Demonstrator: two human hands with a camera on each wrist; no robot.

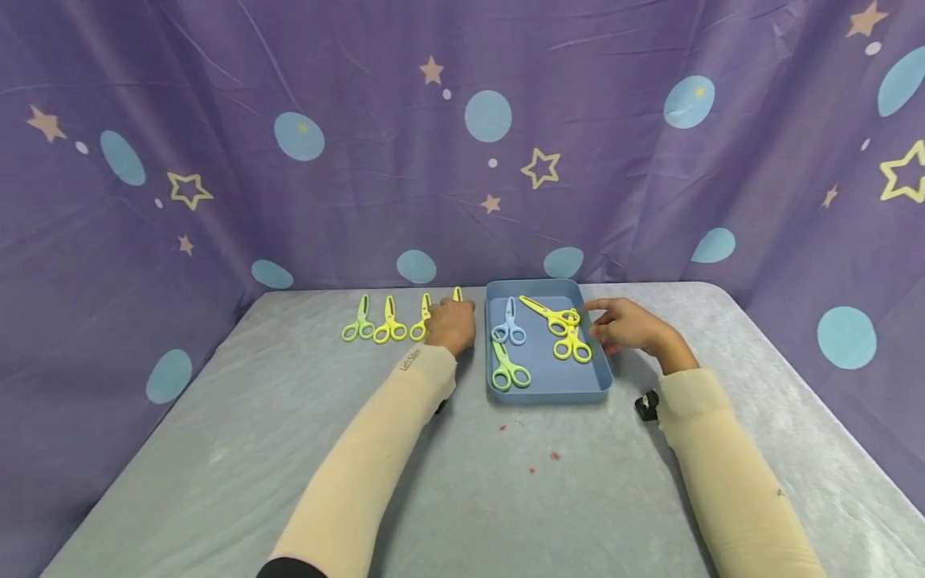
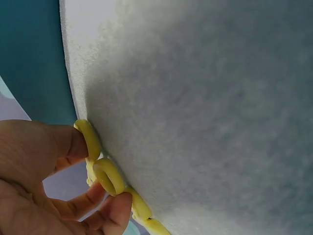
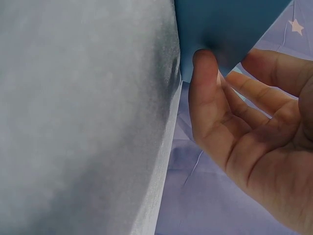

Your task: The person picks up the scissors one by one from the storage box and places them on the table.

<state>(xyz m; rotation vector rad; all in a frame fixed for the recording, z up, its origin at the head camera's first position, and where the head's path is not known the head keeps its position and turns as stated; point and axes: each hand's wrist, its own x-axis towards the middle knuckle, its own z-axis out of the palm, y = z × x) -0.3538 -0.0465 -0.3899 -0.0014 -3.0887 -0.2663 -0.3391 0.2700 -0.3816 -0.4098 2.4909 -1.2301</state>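
Note:
My left hand (image 1: 451,326) pinches the handle loops of a pair of yellow scissors (image 1: 458,294), just left of the blue tray (image 1: 549,398). Those loops (image 2: 108,176) show between thumb and fingers in the left wrist view; in the head view the hand covers most of the scissors. At the tray's right side, my right hand (image 1: 630,326) touches the wall with thumb and fingertips, its fingers loosely bent. In the tray lie blue scissors (image 1: 509,324), green scissors (image 1: 509,371) and two yellow pairs, one (image 1: 551,315) overlapping the other (image 1: 572,348).
Left of my left hand, green scissors (image 1: 358,323) and two yellow pairs, one outer (image 1: 390,324) and one inner (image 1: 421,326), stand in a row with blades pointing away. A grey cloth covers the table (image 1: 289,449). Behind it hangs a purple curtain (image 1: 405,201).

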